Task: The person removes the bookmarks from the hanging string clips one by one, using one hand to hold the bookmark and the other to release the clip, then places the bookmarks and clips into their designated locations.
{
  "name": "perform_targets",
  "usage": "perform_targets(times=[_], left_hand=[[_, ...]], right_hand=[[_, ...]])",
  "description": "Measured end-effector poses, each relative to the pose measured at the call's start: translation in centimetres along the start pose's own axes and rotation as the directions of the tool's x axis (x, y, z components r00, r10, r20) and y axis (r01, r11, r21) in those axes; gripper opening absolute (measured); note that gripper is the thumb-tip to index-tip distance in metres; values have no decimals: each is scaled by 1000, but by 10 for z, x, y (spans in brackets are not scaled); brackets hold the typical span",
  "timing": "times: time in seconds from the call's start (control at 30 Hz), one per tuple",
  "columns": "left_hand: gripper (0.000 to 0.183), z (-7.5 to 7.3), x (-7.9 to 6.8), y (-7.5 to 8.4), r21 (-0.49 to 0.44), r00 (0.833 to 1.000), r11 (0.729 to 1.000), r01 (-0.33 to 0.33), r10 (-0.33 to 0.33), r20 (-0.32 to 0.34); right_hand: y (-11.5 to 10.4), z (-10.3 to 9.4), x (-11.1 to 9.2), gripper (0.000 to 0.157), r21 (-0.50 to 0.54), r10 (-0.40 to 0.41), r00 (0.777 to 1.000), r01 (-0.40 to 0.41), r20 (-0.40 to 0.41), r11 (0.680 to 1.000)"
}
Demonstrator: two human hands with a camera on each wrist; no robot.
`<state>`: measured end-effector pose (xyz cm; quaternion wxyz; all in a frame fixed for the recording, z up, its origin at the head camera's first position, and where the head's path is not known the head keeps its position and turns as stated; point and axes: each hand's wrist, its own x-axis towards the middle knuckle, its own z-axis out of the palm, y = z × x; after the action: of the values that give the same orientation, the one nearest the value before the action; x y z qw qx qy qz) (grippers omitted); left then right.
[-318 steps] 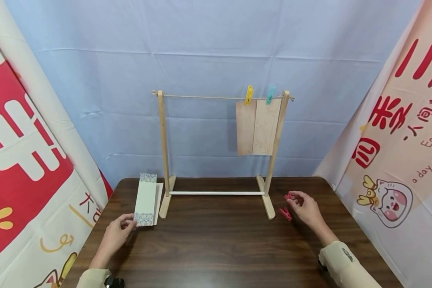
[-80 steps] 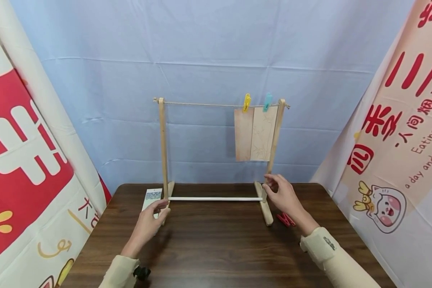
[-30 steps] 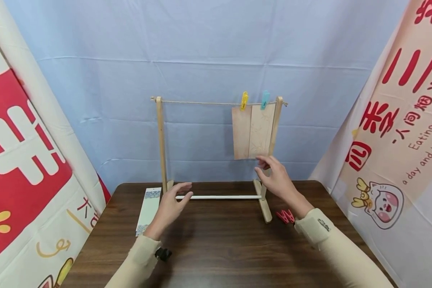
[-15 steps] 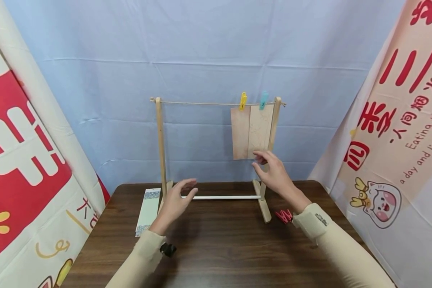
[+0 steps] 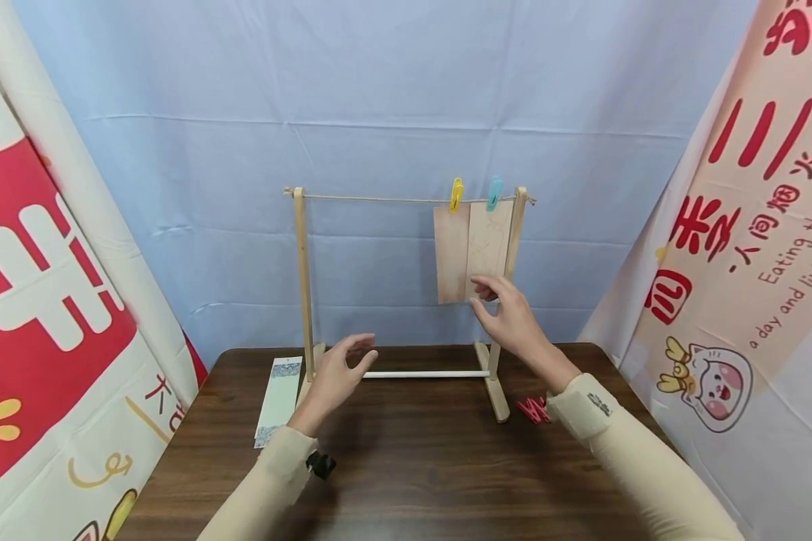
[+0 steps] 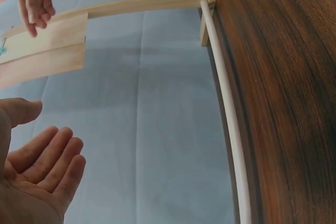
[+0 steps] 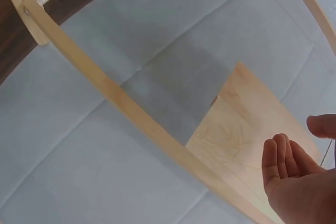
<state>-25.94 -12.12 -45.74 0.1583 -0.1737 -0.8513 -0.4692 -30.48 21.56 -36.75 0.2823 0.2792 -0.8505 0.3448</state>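
Note:
My left hand [image 5: 334, 379] is raised in front of the wooden rack's [image 5: 303, 278] lower left part, fingers loosely bent and holding nothing. Higher up, my right hand [image 5: 514, 319] overlaps the lower part of a cream card [image 5: 489, 234] with faint plant drawings; its relaxed fingers are empty too. A pinkish-tan card [image 5: 450, 255] hangs beside the cream one. A yellow clothespin [image 5: 456, 194] and a light blue clothespin [image 5: 494, 193] fix them to the string [image 5: 372, 198]. In the right wrist view, thumb and fingers [image 7: 283, 161] stand apart before the cards.
Pale cards with blue floral ends [image 5: 277, 398] lie on the dark wooden table [image 5: 413, 466] left of the rack. Red clothespins [image 5: 533, 409] lie by its right foot. A white rod [image 5: 426, 373] joins the feet. Blue cloth [image 5: 379, 90] hangs behind.
The left hand has left the floral cards and moved right; these cards now lie more squarely stacked. The right hand has left the red clothespins and risen to the hanging cards.

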Motion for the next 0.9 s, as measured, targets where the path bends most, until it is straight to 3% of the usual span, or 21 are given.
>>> perform_targets(times=[0.37,0.9], left_hand=[[39,5,9,7,-49,1000,999,-16,17,22],[37,15,24,15,-67,999,998,-20,23,33]], right_hand=[[-6,-3,12,38,17,-20,999,21,-43,1000],[-13,-11,35,39,6,-120,985,122,-123,993]])
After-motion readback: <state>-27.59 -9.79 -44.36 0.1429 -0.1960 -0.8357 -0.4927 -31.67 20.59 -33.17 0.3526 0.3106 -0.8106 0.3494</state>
